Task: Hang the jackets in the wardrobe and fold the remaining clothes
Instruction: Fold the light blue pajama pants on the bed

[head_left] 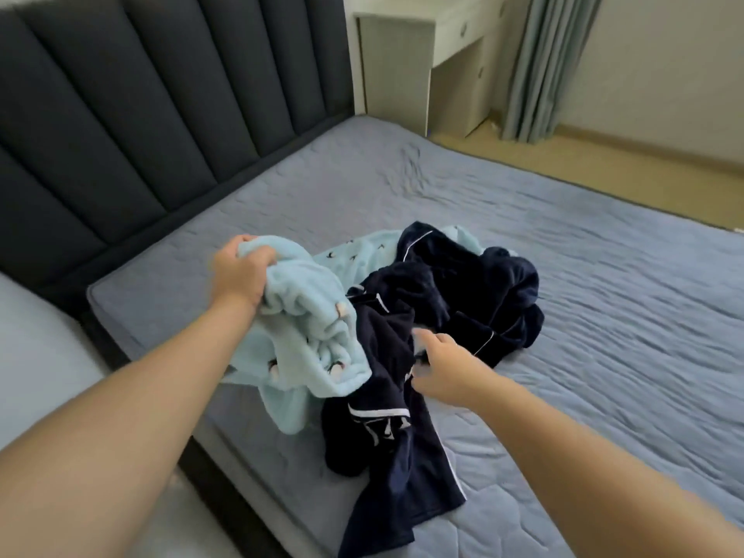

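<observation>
Where the navy garment (402, 477) trails to the near edge of the bed (604, 316), long axis running away into the heap: right hand (447, 368), nearer, at its mid-fold, fingers blurred, grasp undeterminable; left hand (241, 271), beyond, fist bunched on pale blue fleece (314, 328), raised alongside

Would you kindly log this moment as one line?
left hand grips light-blue fleece | right hand reaches at navy garment | surface: bed
</observation>
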Demonstrator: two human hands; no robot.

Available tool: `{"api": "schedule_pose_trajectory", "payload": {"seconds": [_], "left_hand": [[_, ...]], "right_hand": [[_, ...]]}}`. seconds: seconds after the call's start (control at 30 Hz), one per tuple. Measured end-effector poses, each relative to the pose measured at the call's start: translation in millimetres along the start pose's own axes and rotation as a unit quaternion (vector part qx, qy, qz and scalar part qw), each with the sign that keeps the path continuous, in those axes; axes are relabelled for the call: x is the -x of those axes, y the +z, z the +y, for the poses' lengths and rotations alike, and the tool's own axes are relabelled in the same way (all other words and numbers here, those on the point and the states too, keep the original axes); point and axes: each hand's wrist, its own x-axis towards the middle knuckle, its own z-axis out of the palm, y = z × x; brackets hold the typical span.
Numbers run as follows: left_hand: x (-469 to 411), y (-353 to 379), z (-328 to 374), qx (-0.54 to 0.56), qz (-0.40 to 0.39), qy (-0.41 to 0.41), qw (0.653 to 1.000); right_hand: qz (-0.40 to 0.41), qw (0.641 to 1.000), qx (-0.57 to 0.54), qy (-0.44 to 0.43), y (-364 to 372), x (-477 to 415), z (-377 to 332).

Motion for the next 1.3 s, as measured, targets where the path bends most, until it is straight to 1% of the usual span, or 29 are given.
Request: {"api": "schedule_pose_trajectory", "payload": {"seconds": [0.1, 0.23, 0.33, 0.43, 0.53, 0.6, 0.63, 0.7, 0.73, 0.77, 0.83, 0.87, 0.93, 1.03, 1.07, 1.13, 1.17, 1.23, 1.3], "left_hand": [[45.6, -12.1, 98.7, 0.052, 0.006, 0.036, 0.998], [128.1, -36.0, 229.1, 0.165, 0.005, 0.065, 0.984], [197.0, -64.3, 310.9, 0.213, -0.022, 0.089, 0.973], [265.4, -88.8, 381.2, 0.257, -0.061, 0.108, 0.958], [328.9, -101.9, 433.1, 0.285, -0.103, 0.127, 0.944], [359.6, -109.9, 458.3, 0.298, -0.122, 0.158, 0.933], [371.3, -113.0, 468.8, 0.308, -0.136, 0.177, 0.925], [393.4, -118.4, 492.0, 0.325, -0.172, 0.219, 0.904], [406.3, -120.4, 504.0, 0.333, -0.192, 0.243, 0.891], [420.1, -122.4, 516.5, 0.339, -0.217, 0.265, 0.876], [443.4, -123.1, 540.9, 0.348, -0.257, 0.297, 0.851], [452.1, -121.5, 552.1, 0.343, -0.272, 0.3, 0.848], [459.7, -111.5, 570.9, 0.329, -0.297, 0.298, 0.845], [475.0, -93.3, 585.0, 0.284, -0.303, 0.255, 0.873], [479.7, -85.6, 585.7, 0.259, -0.307, 0.242, 0.883], [486.7, -68.5, 583.6, 0.219, -0.332, 0.218, 0.891], [491.0, -60.7, 581.8, 0.213, -0.343, 0.206, 0.891], [504.1, -48.2, 579.9, 0.229, -0.355, 0.181, 0.888], [523.5, -37.7, 581.0, 0.253, -0.373, 0.153, 0.879]], "right_hand": [[0.032, 0.997, -0.045, -0.047, -69.0, 60.5, -27.6], [0.095, 0.983, -0.121, -0.102, -142.3, 162.5, -54.5], [0.157, 0.965, -0.159, -0.138, -185.3, 248.7, -64.4], [0.228, 0.947, -0.151, -0.17, -221.8, 336.0, -72.3], [0.292, 0.932, -0.149, -0.158, -262.0, 416.6, -73.7], [0.338, 0.9, -0.226, -0.156, -288.1, 467.2, -69.7], [0.364, 0.873, -0.284, -0.162, -299.6, 490.2, -65.5], [0.417, 0.8, -0.392, -0.179, -316.1, 529.2, -56.5], [0.434, 0.769, -0.43, -0.19, -322.3, 543.9, -51.5], [0.44, 0.746, -0.459, -0.198, -326.6, 555.8, -46.8], [0.439, 0.721, -0.504, -0.184, -331.9, 578.5, -40.6], [0.45, 0.713, -0.512, -0.163, -334.0, 587.7, -36.6], [0.499, 0.704, -0.492, -0.112, -336.6, 604.7, -27.7], [0.579, 0.705, -0.403, -0.071, -333.3, 631.5, -14.0], [0.607, 0.696, -0.377, -0.07, -329.3, 640.9, -11.0], [0.643, 0.679, -0.34, -0.099, -314.8, 659.0, -8.8], [0.647, 0.68, -0.321, -0.124, -305.2, 663.8, -9.3], [0.641, 0.699, -0.265, -0.176, -283.3, 669.1, -15.3], [0.637, 0.717, -0.227, -0.169, -267.5, 662.0, -21.7]]}}
